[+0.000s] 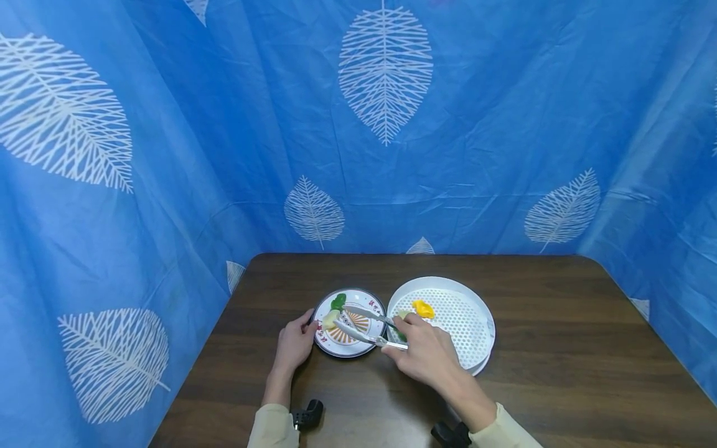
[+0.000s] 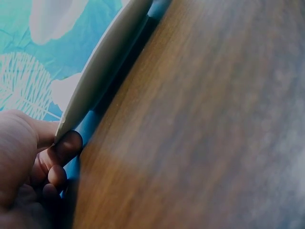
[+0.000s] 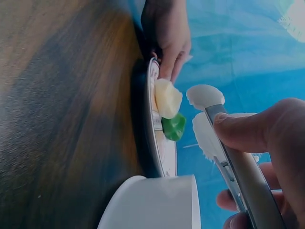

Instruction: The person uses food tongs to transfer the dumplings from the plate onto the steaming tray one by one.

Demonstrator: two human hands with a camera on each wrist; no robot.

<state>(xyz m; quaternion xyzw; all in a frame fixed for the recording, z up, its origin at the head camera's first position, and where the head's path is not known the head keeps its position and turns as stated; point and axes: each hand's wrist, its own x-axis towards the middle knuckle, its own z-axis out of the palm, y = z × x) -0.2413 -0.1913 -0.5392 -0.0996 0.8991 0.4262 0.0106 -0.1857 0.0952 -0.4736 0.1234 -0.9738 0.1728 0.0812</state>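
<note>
My left hand (image 1: pixel 295 342) pinches the left rim of a white plate (image 1: pixel 366 297), thumb on top and curled fingers beneath in the left wrist view. My right hand (image 1: pixel 427 348) grips metal tongs (image 1: pixel 358 336), whose spread, scalloped ends hang over the plate. A green dumpling-like piece (image 1: pixel 338 302) and a pale yellow one (image 1: pixel 330 320) lie at the plate's left side, near the tong ends. In the right wrist view, the tongs (image 3: pixel 248 181) have nothing between their ends. The plate's centre has an orange ray pattern, partly covered by the tongs.
Right beside the plate stands a round white perforated tray (image 1: pixel 467 323) with a raised wall. It holds a bright yellow piece (image 1: pixel 422 309) and further pieces partly hidden by my right hand. The brown wooden table (image 1: pixel 560 348) meets a blue leaf-print curtain (image 1: pixel 476 155).
</note>
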